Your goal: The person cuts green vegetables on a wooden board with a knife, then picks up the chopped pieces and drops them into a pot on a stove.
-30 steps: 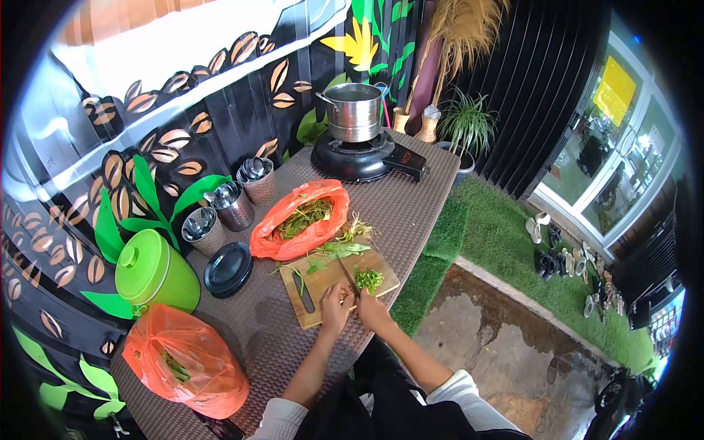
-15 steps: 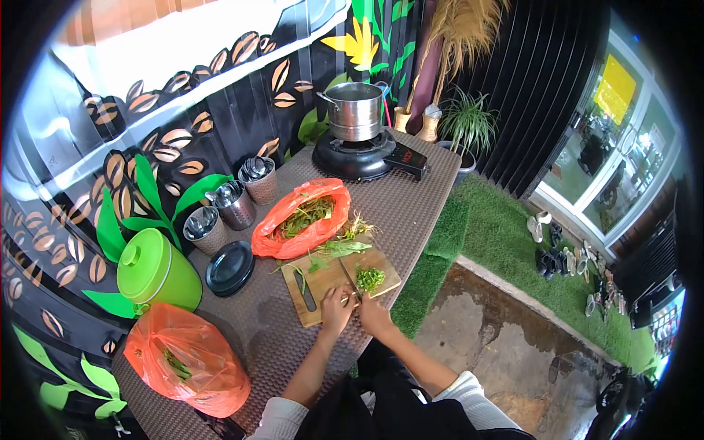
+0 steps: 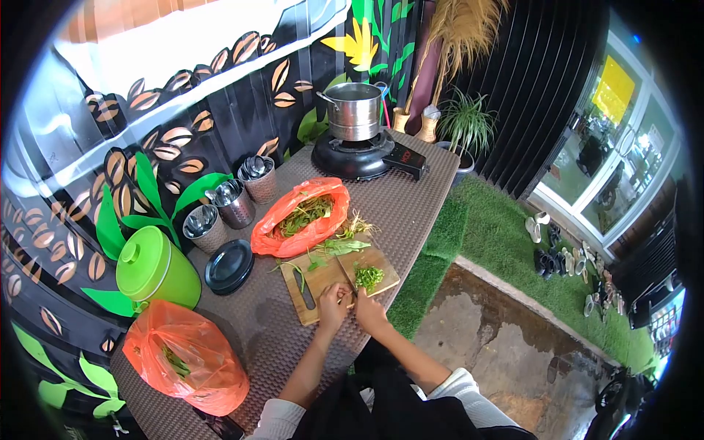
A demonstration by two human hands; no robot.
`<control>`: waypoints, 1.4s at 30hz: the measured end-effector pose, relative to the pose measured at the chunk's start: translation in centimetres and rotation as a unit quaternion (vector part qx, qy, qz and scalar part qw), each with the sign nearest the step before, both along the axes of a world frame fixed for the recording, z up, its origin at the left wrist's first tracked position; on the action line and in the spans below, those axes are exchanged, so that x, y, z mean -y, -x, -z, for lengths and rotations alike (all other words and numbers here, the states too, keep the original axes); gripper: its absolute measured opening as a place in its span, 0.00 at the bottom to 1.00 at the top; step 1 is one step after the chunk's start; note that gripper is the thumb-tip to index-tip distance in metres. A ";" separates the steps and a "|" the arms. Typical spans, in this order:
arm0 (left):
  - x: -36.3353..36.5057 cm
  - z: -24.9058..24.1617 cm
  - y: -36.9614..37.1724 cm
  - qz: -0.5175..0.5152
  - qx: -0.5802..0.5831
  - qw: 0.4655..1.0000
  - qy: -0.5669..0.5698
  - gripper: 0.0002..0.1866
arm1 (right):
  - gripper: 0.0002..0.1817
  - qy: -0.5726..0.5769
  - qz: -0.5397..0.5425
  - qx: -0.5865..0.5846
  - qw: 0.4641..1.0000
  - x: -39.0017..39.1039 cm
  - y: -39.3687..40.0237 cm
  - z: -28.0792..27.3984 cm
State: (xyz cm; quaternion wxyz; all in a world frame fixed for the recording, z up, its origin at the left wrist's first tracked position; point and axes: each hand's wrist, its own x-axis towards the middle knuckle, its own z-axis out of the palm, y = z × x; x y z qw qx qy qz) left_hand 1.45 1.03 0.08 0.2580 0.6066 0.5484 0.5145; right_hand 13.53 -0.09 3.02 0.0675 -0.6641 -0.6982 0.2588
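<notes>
My right hand [image 3: 370, 311] is closed on a knife [image 3: 351, 281], whose blade points away across the wooden cutting board [image 3: 299, 282]. Close to its left, my left hand [image 3: 335, 302] has its fingers bent together over the near edge of the board; what they pinch is too small to name. Chopped greens [image 3: 369, 277] lie in a small heap right of the blade. Leafy stalks [image 3: 343, 247] rest along the board's far edge, beside an open orange bag [image 3: 273, 220] full of greens. A few thin stems [image 3: 298, 272] lie at the board's left.
A steel pot [image 3: 355, 114] stands on a black portable stove [image 3: 352, 158] at the table's far end. Cutlery cups [image 3: 235, 206], black plates [image 3: 229, 267], a green lidded bucket [image 3: 169, 271] and a second orange bag [image 3: 194, 359] line the left side.
Both hands have shifted slightly, staying near the board's near edge. The knife is still in my right hand.
</notes>
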 end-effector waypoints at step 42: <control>-0.1 1.0 0.8 -0.018 -0.092 0.995 -0.041 0.03 | 0.15 -0.041 -0.017 -0.023 0.999 -0.8 -1.2 -0.9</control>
